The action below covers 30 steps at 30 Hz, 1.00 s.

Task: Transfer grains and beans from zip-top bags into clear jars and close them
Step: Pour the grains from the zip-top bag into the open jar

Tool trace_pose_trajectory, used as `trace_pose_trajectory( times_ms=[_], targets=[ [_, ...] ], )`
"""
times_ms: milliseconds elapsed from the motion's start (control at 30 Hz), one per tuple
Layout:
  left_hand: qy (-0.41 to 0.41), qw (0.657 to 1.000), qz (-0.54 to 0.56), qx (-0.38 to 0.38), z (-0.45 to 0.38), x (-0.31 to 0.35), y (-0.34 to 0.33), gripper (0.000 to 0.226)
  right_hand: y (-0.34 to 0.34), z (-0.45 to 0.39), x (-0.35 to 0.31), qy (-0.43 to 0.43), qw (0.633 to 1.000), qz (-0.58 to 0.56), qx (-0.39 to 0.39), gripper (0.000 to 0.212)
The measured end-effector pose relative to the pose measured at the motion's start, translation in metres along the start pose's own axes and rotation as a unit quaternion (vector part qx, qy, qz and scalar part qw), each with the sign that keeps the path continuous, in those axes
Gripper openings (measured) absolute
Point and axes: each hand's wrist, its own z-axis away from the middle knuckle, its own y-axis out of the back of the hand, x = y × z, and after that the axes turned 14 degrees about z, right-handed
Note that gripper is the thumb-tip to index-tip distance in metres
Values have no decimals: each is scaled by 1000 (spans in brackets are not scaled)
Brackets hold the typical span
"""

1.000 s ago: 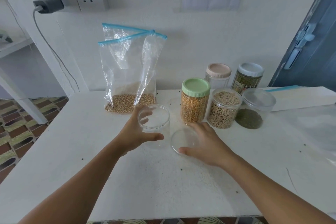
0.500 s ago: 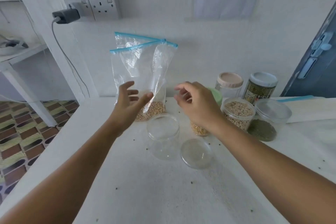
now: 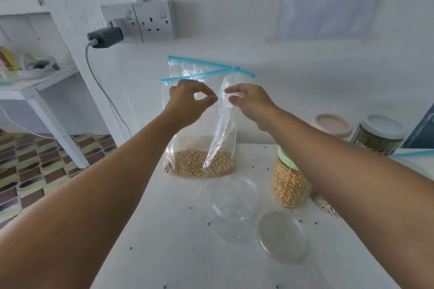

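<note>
A clear zip-top bag [image 3: 199, 162] with a blue zipper strip stands against the wall, its bottom filled with tan beans and its mouth partly open. My left hand [image 3: 189, 101] is at its upper front, thumb and forefinger pinched together on the film. My right hand [image 3: 250, 102] pinches the folded film just to the right, below the zipper slider. In front of the bag stands an empty clear jar [image 3: 234, 197] with no lid. Its clear lid [image 3: 281, 236] lies flat on the table to the jar's right.
On the white table [image 3: 164, 248] a green-lidded jar of yellow split peas [image 3: 290, 185] stands under my right forearm, with a grain jar [image 3: 325, 206] mostly hidden behind it. A pink-lidded jar [image 3: 332, 125] and a white-lidded jar [image 3: 380, 135] stand at back right. A charger [image 3: 105, 36] hangs from the wall socket.
Both hands left the empty jar and its lid, rose to the bag and now pinch its upper film. The view has tilted up and closer to the wall.
</note>
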Motion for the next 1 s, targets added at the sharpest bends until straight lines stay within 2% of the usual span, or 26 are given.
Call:
trace_pose_trajectory(
  times_ms=[167,467,567,733,833,1000],
  targets=[
    [26,999,-17,-34,-11,15,10,16,-12,4,11,35,998,28,38,24],
    [38,988,68,-136,-23,41,19,18,1,33,17,117,990,75,1,29],
    [21,990,66,-121,-19,47,25,20,8,41,19,131,991,23,8,34],
    [-7,991,58,-119,-10,45,32,20,26,47,4,176,981,-74,37,24],
    [-23,991,60,-115,-4,46,33,18,31,46,-5,200,975,-85,39,20],
    [-69,990,93,-78,2,54,37,25,29,51,-4,194,977,-78,48,28]
  ],
)
